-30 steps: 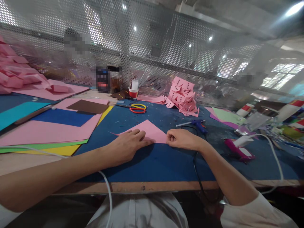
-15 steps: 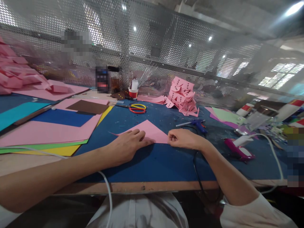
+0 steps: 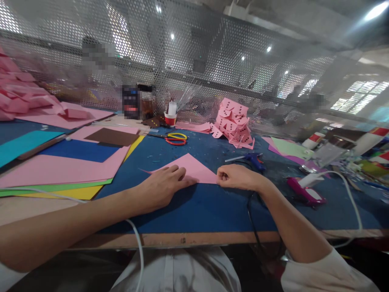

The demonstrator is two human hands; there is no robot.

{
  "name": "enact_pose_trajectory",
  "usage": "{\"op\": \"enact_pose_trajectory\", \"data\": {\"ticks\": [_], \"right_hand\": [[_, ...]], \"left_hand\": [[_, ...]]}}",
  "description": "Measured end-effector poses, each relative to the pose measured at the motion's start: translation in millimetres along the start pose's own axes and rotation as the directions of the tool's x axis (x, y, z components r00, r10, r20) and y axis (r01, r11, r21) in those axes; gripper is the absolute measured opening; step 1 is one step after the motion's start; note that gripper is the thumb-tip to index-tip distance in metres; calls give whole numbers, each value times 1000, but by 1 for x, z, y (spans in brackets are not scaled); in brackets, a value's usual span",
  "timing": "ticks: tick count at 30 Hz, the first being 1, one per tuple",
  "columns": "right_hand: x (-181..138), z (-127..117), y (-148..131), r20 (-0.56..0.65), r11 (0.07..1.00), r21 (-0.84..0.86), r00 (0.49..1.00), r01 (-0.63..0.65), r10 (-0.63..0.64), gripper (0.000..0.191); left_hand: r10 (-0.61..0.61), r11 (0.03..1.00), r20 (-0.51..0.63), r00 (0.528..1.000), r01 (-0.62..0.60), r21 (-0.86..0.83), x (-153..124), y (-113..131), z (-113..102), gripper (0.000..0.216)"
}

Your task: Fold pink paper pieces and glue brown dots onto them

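Note:
A sheet of pink paper (image 3: 191, 167), folded into a triangle, lies on the blue work surface in front of me. My left hand (image 3: 164, 183) rests on its left part, fingers bent and pressed together, thumb along the lower edge, holding it down. At the paper's right corner is my right hand (image 3: 235, 177), its fingers curled in and closed on the corner. A thin pink tip sticks out to the left, beyond my left hand. The left hand hides much of the paper's left half.
Scissors (image 3: 176, 139) and a blue glue gun (image 3: 254, 159) lie behind the paper. Further back stand dotted pink paper pieces (image 3: 232, 121) and a red-and-white cup (image 3: 170, 118). Coloured sheets (image 3: 82, 168) cover the left side. A magenta device (image 3: 305, 192) with a white cable sits at right.
My right hand has shifted slightly to the right along the paper's corner, so a little more of that corner shows. My left hand and the paper stay put.

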State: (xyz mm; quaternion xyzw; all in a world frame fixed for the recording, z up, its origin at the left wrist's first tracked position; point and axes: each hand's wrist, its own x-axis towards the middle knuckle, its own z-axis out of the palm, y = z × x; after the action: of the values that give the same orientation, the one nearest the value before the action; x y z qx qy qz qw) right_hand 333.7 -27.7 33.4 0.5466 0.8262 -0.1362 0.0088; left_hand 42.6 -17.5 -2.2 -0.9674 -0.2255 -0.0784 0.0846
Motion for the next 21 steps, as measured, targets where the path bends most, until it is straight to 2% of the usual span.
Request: {"op": "enact_pose_trajectory", "data": {"ticks": [21], "right_hand": [[-4,-7,2,50,999,39,999,-16,14,13]], "left_hand": [[1,1000,-10,1000,-1,-8,0,0,-1,68]]}}
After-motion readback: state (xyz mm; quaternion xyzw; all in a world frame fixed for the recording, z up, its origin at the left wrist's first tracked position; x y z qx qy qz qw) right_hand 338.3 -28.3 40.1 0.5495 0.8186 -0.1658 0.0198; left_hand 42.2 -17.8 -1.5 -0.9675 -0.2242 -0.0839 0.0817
